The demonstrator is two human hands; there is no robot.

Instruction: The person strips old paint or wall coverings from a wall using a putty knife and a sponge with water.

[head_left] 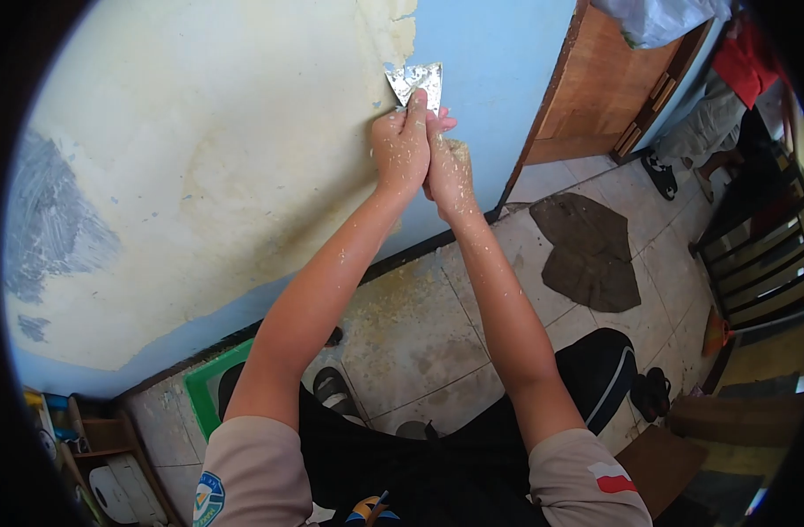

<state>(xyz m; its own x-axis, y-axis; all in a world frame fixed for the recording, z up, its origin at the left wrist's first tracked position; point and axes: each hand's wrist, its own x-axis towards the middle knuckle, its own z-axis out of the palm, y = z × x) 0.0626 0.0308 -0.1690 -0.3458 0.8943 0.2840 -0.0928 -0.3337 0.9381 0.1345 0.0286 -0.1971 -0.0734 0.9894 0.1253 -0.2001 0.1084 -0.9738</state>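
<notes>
Both hands (417, 156) grasp the scraper (422, 83); too steep a blade angle could gouge the wall (244, 114) beneath it.

Scraper (424, 81) with a flared metal blade, silvery and speckled with pale residue; points wide edge away from the wearer, handle mostly hidden by left hand (402, 149) and right hand (450, 176), left thumb on the blade. Lies over the ragged border on the wall (200, 114), between bare cream surface and blue paint (485, 66). Near the far left, shows a gray, streaky patch (55, 220).
</notes>
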